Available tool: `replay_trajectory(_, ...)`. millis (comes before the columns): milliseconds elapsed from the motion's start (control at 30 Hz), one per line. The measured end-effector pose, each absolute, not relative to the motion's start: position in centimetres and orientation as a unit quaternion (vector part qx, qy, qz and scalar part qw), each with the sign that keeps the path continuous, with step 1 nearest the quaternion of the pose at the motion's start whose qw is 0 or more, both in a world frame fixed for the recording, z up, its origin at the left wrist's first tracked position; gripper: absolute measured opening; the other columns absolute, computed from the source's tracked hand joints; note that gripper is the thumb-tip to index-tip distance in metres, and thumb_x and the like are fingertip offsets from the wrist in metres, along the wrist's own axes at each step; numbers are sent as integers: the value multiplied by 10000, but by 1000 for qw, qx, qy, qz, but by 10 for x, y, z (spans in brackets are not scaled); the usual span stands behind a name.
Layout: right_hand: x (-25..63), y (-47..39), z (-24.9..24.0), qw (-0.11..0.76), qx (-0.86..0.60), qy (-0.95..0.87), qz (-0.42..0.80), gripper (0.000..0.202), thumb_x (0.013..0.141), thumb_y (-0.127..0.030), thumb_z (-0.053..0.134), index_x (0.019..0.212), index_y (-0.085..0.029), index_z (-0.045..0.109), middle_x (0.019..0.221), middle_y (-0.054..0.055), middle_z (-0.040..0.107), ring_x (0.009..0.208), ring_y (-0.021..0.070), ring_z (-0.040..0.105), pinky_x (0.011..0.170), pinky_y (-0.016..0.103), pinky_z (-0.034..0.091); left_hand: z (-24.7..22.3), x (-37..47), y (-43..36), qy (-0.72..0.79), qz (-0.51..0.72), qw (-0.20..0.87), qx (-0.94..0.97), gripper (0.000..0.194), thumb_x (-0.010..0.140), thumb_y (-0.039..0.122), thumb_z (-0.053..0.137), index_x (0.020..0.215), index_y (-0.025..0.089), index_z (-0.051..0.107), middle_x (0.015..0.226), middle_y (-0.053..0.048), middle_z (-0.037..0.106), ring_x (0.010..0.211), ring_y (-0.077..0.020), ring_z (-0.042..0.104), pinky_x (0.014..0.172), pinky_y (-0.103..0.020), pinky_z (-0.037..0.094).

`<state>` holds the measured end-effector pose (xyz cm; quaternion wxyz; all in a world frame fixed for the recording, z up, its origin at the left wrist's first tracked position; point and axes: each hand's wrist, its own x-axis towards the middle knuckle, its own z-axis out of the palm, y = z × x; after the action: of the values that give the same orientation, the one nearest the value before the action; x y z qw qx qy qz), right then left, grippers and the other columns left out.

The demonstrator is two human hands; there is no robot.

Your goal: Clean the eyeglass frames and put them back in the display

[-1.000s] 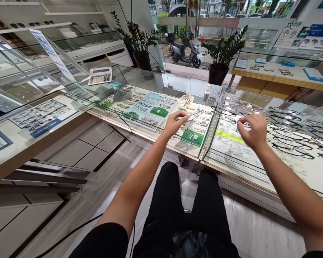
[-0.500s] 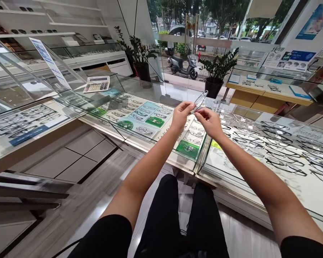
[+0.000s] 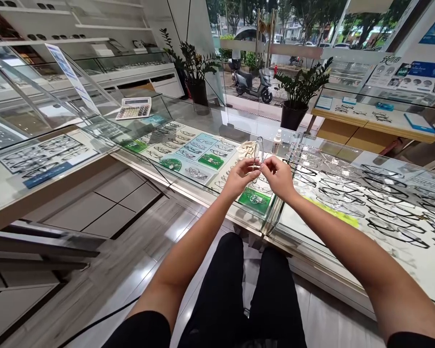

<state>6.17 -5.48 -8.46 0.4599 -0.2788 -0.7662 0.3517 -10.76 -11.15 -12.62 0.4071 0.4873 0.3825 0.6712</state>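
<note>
A thin-rimmed pair of eyeglasses (image 3: 260, 145) is turned on end above the glass counter, one lens upward. My left hand (image 3: 240, 179) pinches it from the left, fingers closed near its middle. From the right, the closed fingers of my right hand (image 3: 278, 178) grip it close to my left fingertips. The lower part of the glasses is partly covered by my fingers. Just behind lies a crumpled cream cloth (image 3: 245, 150) on the counter top. A small clear bottle (image 3: 277, 140) with a white top stands to the cloth's right.
The glass display counter (image 3: 199, 185) holds rows of spectacle frames (image 3: 181, 137) and green cards (image 3: 254, 201). More dark frames (image 3: 395, 208) fill the case at right. A calculator (image 3: 134, 108) rests at left. Potted plants (image 3: 300, 92) stand beyond the counter.
Both hands have come lower and nearer to me. The eyeglasses went from slanted to nearly upright. The cloth and bottle, hidden before behind my hands, now show.
</note>
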Motion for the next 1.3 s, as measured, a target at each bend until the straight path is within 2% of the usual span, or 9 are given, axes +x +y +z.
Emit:
replay_trajectory(133, 66, -46, -88, 475, -316, -766, 295, 217, 973, -394, 609, 829, -233, 611, 728, -6, 615, 667, 175, 540, 685, 332, 407, -126, -116, -113, 418, 662, 387, 486, 574, 788, 539, 976, 1209, 214, 758, 1246, -110, 777, 1099, -224, 732, 907, -343, 611)
replay_trajectory(267, 75, -30, -84, 481, -353, -796, 107, 250, 1053, -399, 566, 919, -222, 682, 731, 18, 617, 735, 216, 566, 793, 370, 398, -129, -123, -115, 439, 665, 377, 472, 609, 768, 551, 982, 1224, 214, 761, 1235, -107, 775, 1068, -206, 718, 873, -320, 608)
replay_trajectory(367, 86, -16, -76, 464, -383, -798, 29, 315, 1114, -423, 504, 1011, -218, 718, 745, 34, 662, 723, 226, 575, 846, 394, 403, -131, -122, -112, 434, 664, 372, 482, 627, 757, 577, 979, 1219, 213, 761, 1255, -115, 772, 1086, -218, 724, 892, -337, 612)
replay_trajectory(467, 94, -7, -68, 476, -398, -784, -11, 341, 1136, -428, 448, 1133, -219, 717, 922, 85, 754, 882, 278, 646, 927, 443, 433, -131, -118, -111, 437, 651, 360, 506, 600, 778, 573, 962, 1216, 214, 761, 1316, -131, 765, 1125, -241, 738, 968, -387, 616)
replay_trajectory(533, 96, -6, -65, 490, -391, -779, -19, 358, 1118, -462, 478, 1313, -221, 657, 1104, 116, 775, 1058, 327, 657, 997, 495, 449, -130, -116, -111, 441, 642, 354, 519, 587, 784, 560, 957, 1213, 214, 756, 1342, -136, 761, 1135, -254, 748, 1000, -419, 617)
replay_trajectory(633, 90, -14, -69, 490, -366, -791, -3, 626, 1035, -610, 608, 1506, -214, 489, 1375, 177, 692, 1259, 380, 600, 1085, 568, 451, -127, -112, -113, 442, 635, 350, 527, 577, 780, 538, 957, 1212, 218, 745, 1345, -132, 758, 1146, -270, 757, 992, -435, 627)
replay_trajectory(733, 80, -25, -78, 482, -358, -800, 7, 752, 963, -672, 677, 1502, -203, 442, 1476, 215, 600, 1332, 402, 557, 1135, 601, 439, -126, -110, -114, 437, 627, 350, 541, 568, 774, 521, 959, 1212, 233, 741, 1322, -117, 756, 1164, -279, 752, 961, -421, 637)
replay_trajectory(1100, 78, -43, -89, 435, -351, -829, 17, 602, 872, -174, 591, 1471, -164, 525, 1476, 219, 593, 1380, 401, 506, 1190, 599, 405, -128, -110, -111, 446, 651, 340, 512, 616, 721, 541, 985, 1184, 218, 740, 1270, -116, 763, 1106, -259, 748, 928, -403, 637)
replay_trajectory(1300, 77, -48, -98, 387, -333, -860, -3, 539, 799, -82, 576, 1330, -166, 620, 1404, 200, 651, 1359, 407, 533, 1157, 583, 409, -131, -112, -109, 441, 683, 328, 481, 691, 690, 592, 1002, 1204, 218, 730, 1245, -118, 763, 1081, -248, 746, 969, -417, 622)
